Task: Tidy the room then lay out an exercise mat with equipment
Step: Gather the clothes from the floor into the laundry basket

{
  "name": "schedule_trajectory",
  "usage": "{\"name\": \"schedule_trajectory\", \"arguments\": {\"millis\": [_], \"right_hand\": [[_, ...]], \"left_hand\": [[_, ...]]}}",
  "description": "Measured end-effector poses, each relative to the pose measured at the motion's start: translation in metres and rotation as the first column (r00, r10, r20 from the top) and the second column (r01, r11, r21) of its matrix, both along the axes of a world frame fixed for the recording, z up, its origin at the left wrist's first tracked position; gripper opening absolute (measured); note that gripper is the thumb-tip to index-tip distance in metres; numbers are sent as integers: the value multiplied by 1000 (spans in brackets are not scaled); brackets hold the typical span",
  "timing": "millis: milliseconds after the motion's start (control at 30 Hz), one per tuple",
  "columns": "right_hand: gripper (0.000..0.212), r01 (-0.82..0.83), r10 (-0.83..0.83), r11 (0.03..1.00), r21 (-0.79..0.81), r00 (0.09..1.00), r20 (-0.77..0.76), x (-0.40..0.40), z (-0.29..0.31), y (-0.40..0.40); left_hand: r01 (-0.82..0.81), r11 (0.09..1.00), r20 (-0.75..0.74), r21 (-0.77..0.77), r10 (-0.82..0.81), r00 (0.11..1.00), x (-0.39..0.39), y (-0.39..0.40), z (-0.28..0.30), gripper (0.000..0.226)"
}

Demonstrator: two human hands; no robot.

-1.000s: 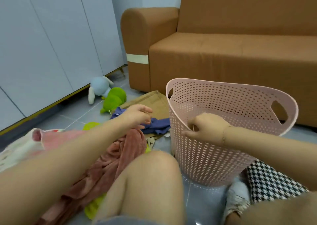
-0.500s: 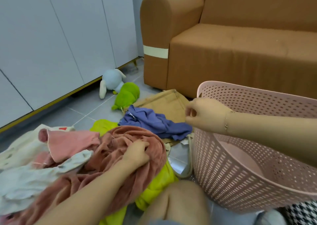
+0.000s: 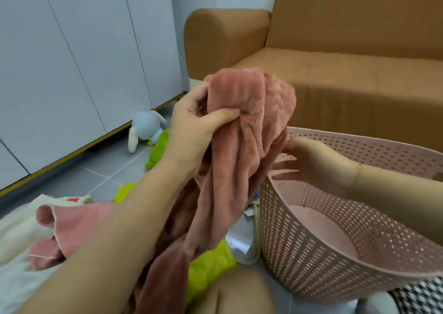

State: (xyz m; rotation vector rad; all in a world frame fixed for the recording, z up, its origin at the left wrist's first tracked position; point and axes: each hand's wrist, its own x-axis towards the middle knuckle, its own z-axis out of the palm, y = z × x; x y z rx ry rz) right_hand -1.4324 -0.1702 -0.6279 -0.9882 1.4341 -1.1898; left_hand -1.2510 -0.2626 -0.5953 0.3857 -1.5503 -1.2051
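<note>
My left hand grips a dusty-pink towel and holds it up in front of me, its bunched top above the left rim of the pink perforated laundry basket. The towel's lower end still trails to the floor pile. My right hand is at the basket's near-left rim, fingers stretched out toward the hanging towel; they are blurred. The basket stands tilted toward me and its inside looks bare.
A pink cloth, a white cloth and a yellow-green cloth lie on the grey tile floor. A blue plush toy and a green one lie by the white cupboards. A brown sofa stands behind.
My left hand has lifted the dusty-pink towel off the floor pile up to the basket's rim. My right hand has loosened from a pinch on the rim and its fingers now stretch out.
</note>
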Motion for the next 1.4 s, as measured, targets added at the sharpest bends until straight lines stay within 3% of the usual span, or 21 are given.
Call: {"name": "schedule_trajectory", "arguments": {"millis": [67,167,200,267,333,400,433,500,567,600,667,767,867,933,1033,1133,1167,1233,1300,1367,1400], "right_hand": [[38,85,-79,996,-19,975,209,-7,7,7],[46,173,-173,984,52,819,547,-31,7,23],[49,169,-175,982,80,688,704,-37,2,29],[64,218,-324,945,242,552,768,-62,-19,36],[69,410,-551,834,369,653,520,-79,-39,43],[54,455,-577,812,365,716,393,-87,-52,47],[45,434,-542,835,337,750,379,-87,-55,49],[28,398,-469,880,261,818,334,-86,-51,48],[19,373,-403,914,159,880,251,-85,-47,44],[20,358,-379,924,134,903,200,-82,-46,43],[25,323,-332,941,100,938,97,-74,-50,40],[28,356,-349,935,9,921,-174,-67,-63,40],[24,349,-375,922,-165,706,-600,-55,-68,44],[22,323,-337,935,-146,682,-649,-47,-71,45],[25,292,-284,949,-117,634,-719,-49,-75,44],[22,237,-166,970,-46,513,-842,-66,-69,55],[24,213,-138,977,-20,555,-820,-73,-69,60],[32,150,-72,988,46,692,-718,-76,-68,64],[35,160,-41,981,107,716,-696,-80,-71,63],[24,236,-62,962,141,685,-726,-89,-80,61],[17,319,-129,940,125,669,-732,-94,-85,59]], "left_hand": [[72,992,33,-105,-69,997,-32,18,24,25],[261,947,351,-189,-183,918,-83,42,20,38],[357,924,544,-139,-231,807,-103,35,5,40],[435,883,908,-176,-25,419,-121,23,-20,39],[466,861,963,-203,90,253,-129,14,-35,30],[422,867,925,-266,108,363,-136,25,-43,26],[346,857,842,-382,168,513,-134,31,-46,25],[-27,852,492,-522,327,807,-122,33,-50,25],[-314,866,180,-389,405,896,-98,24,-52,28],[-372,872,152,-317,434,888,-85,19,-53,30],[-361,924,341,-129,383,858,-57,5,-64,57],[-170,937,623,304,-61,780,-24,4,-92,124],[114,839,519,532,-429,739,-11,31,-119,102],[186,839,495,511,-465,734,-19,45,-139,73],[133,894,420,427,-326,847,-25,51,-135,33],[-27,991,373,131,-24,927,-17,40,-96,36],[-72,997,375,21,59,925,-22,37,-76,36],[-122,967,403,-222,205,892,-41,33,-43,35],[-49,915,450,-401,243,859,-77,36,-25,35],[131,921,633,-366,143,761,-115,34,-31,33],[189,932,770,-310,129,625,-131,33,-41,33]]}}
